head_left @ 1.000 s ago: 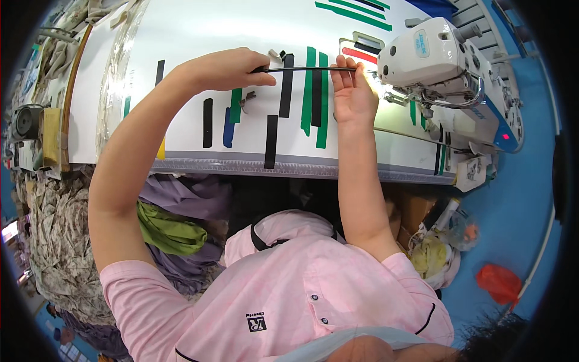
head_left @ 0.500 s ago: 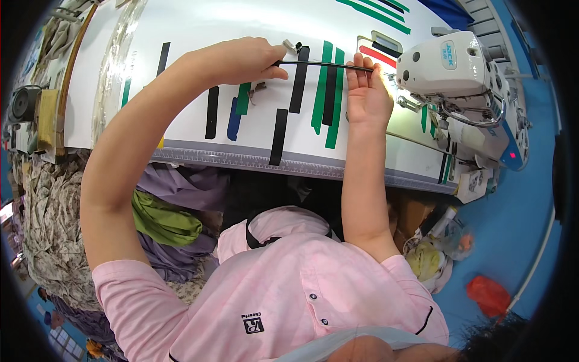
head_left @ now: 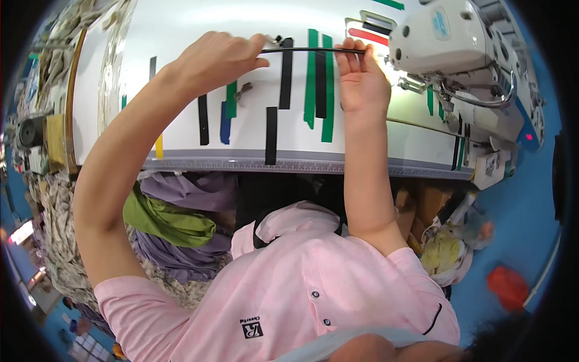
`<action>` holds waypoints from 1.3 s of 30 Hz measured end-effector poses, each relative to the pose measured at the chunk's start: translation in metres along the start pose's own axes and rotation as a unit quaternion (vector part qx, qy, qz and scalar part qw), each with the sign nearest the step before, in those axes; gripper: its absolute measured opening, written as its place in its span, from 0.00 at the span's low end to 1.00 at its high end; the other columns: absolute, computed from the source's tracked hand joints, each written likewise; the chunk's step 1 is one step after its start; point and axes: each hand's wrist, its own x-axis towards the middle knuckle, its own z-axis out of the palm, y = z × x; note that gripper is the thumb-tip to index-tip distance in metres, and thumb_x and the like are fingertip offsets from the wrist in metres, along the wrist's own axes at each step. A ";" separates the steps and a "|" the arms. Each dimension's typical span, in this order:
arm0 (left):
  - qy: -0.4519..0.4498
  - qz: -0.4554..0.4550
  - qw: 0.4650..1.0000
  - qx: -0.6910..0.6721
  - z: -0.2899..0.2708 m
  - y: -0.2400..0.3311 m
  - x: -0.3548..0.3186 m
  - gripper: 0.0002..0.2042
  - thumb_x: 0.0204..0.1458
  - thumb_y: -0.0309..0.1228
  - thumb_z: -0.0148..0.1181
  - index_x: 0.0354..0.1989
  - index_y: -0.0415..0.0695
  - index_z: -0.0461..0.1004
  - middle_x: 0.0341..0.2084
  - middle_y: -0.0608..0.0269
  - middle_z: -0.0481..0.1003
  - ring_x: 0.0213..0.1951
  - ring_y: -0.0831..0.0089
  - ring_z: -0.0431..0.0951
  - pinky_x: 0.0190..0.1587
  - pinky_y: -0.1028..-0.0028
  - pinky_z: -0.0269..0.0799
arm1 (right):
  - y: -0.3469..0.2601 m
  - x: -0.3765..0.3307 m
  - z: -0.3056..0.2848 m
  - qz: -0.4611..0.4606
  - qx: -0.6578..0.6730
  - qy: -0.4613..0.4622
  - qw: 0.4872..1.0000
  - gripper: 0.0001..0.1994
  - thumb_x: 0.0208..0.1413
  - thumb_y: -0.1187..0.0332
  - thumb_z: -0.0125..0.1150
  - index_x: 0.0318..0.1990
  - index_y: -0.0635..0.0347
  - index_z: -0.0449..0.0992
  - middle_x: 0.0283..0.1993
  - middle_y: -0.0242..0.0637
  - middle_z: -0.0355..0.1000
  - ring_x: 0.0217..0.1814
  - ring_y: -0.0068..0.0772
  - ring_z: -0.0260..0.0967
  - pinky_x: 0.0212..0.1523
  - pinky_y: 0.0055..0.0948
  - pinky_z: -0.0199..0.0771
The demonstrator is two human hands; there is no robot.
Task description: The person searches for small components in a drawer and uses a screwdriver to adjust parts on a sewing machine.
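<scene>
A thin black cord [head_left: 301, 49] stretches straight and nearly level between my hands, above the white tabletop. At its left end, my left hand [head_left: 220, 59] is closed on it, knuckles up. My right hand [head_left: 363, 78], palm turned up with fingers curled, pinches the other end close to the sewing machine [head_left: 443, 36]. Behind the cord, a black strip [head_left: 286, 75] and green strips [head_left: 327, 96] are fixed to the table. A small metal piece [head_left: 243, 90] lies below my left hand, and a small dark fitting [head_left: 277, 40] sits by its fingertips.
A ruler strip [head_left: 307, 161] runs along the table's front edge. More tape marks, including a blue one [head_left: 225, 123], dot the surface. Purple and green cloth [head_left: 172, 223] is heaped under the table at left, beside patterned fabric [head_left: 66, 235]. A red bag [head_left: 508, 286] lies on the blue floor.
The view has shifted a little. My left hand has drawn slightly left relative to the tape strips, and the cord now runs more level. Both hands keep their hold.
</scene>
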 end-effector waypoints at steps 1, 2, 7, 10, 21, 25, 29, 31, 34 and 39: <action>0.011 -0.004 1.000 -0.002 0.006 0.005 -0.005 0.16 0.59 0.42 0.52 0.39 0.39 0.69 0.15 0.54 0.74 0.22 0.56 0.78 0.26 0.66 0.74 | -0.005 0.001 -0.006 0.015 0.010 -0.031 0.999 0.09 0.65 0.70 0.44 0.38 0.69 0.67 0.40 0.45 0.68 0.43 0.41 0.70 0.50 0.43 0.75; 0.029 0.043 0.999 -0.008 0.014 0.004 -0.001 0.16 0.58 0.42 0.52 0.39 0.39 0.68 0.16 0.53 0.74 0.23 0.56 0.79 0.26 0.65 0.74 | -0.003 0.004 -0.014 0.002 0.015 -0.007 1.000 0.09 0.65 0.69 0.44 0.38 0.68 0.67 0.40 0.44 0.68 0.44 0.41 0.69 0.52 0.44 0.73; 0.021 0.062 0.997 -0.041 0.015 0.005 -0.001 0.17 0.57 0.43 0.53 0.37 0.38 0.67 0.19 0.52 0.76 0.24 0.53 0.78 0.26 0.63 0.73 | 0.003 -0.001 -0.009 -0.033 -0.058 0.075 0.995 0.10 0.65 0.70 0.45 0.40 0.70 0.67 0.41 0.44 0.69 0.50 0.43 0.71 0.51 0.40 0.77; 0.044 0.061 0.996 -0.052 0.016 0.013 -0.021 0.17 0.56 0.44 0.54 0.34 0.39 0.67 0.17 0.53 0.75 0.23 0.53 0.77 0.24 0.61 0.72 | -0.001 -0.015 -0.005 -0.032 -0.087 0.026 0.995 0.10 0.64 0.69 0.47 0.41 0.71 0.67 0.42 0.47 0.70 0.47 0.40 0.73 0.49 0.34 0.78; 0.141 0.068 0.936 -0.316 0.033 0.127 -0.106 0.13 0.52 0.35 0.59 0.37 0.39 0.69 0.26 0.49 0.75 0.27 0.51 0.77 0.29 0.60 0.71 | 0.002 -0.187 -0.029 0.146 -0.201 -0.173 0.953 0.13 0.67 0.65 0.44 0.51 0.63 0.70 0.52 0.35 0.69 0.49 0.19 0.68 0.47 0.19 0.70; 0.176 0.028 0.922 -0.345 0.029 0.106 -0.085 0.09 0.52 0.33 0.59 0.31 0.39 0.76 0.25 0.53 0.75 0.30 0.53 0.76 0.33 0.62 0.70 | -0.051 -0.199 -0.077 0.086 -0.292 -0.179 0.936 0.12 0.67 0.64 0.44 0.45 0.61 0.71 0.45 0.37 0.72 0.49 0.23 0.70 0.48 0.23 0.70; 0.276 -0.153 0.925 -0.211 0.046 0.052 -0.060 0.07 0.52 0.27 0.57 0.37 0.38 0.76 0.30 0.55 0.76 0.31 0.60 0.76 0.37 0.66 0.71 | -0.093 -0.221 -0.155 0.008 -0.470 -0.136 0.872 0.11 0.67 0.67 0.43 0.44 0.63 0.71 0.33 0.32 0.72 0.35 0.23 0.70 0.41 0.21 0.68; 0.273 -0.159 0.915 -0.251 0.047 0.050 -0.041 0.09 0.53 0.29 0.56 0.40 0.39 0.75 0.33 0.55 0.75 0.35 0.58 0.76 0.40 0.65 0.71 | -0.105 -0.233 -0.182 -0.091 -0.558 -0.129 0.815 0.09 0.65 0.70 0.44 0.44 0.64 0.71 0.28 0.31 0.70 0.29 0.22 0.66 0.34 0.21 0.67; 0.291 -0.164 0.899 -0.285 0.054 0.048 -0.013 0.13 0.52 0.30 0.57 0.45 0.39 0.74 0.39 0.54 0.74 0.40 0.57 0.76 0.44 0.64 0.71 | -0.116 -0.246 -0.194 -0.111 -0.624 -0.091 0.768 0.09 0.64 0.72 0.45 0.43 0.66 0.71 0.27 0.31 0.69 0.27 0.20 0.65 0.30 0.21 0.66; 0.280 -0.172 0.905 -0.271 0.045 0.056 0.022 0.15 0.52 0.30 0.58 0.47 0.37 0.74 0.39 0.53 0.74 0.39 0.63 0.74 0.44 0.68 0.70 | -0.118 -0.255 -0.186 -0.117 -0.645 -0.077 0.751 0.09 0.63 0.72 0.46 0.43 0.66 0.71 0.27 0.31 0.69 0.26 0.20 0.64 0.29 0.20 0.67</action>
